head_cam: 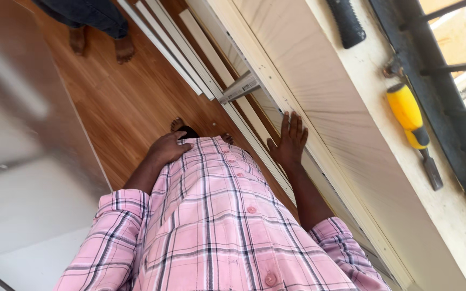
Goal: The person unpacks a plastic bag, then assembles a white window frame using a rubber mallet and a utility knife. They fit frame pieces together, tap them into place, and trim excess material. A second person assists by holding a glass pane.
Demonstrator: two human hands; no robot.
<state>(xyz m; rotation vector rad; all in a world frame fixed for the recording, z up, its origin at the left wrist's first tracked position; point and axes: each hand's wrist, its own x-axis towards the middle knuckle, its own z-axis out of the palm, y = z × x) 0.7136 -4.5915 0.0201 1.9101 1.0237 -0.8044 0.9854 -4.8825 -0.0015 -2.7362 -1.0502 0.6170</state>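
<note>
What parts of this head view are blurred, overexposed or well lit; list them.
Head view: the pale panel at far left is smeared by blur; daylight behind the window bars is washed out; the yellow-handled screwdriver, the right hand flat on the white frame and the pink plaid shirt are sharp and evenly lit.

Daylight enters through barred window (459, 70) at 2 o'clock, overexposed there. Sill (373, 102) bright, soft shadows. Wood floor (130, 102) evenly lit. Pale panel (22, 161) at 9 o'clock blurred, glary. Shirt (217, 226) at 6 o'clock sharp.
</note>
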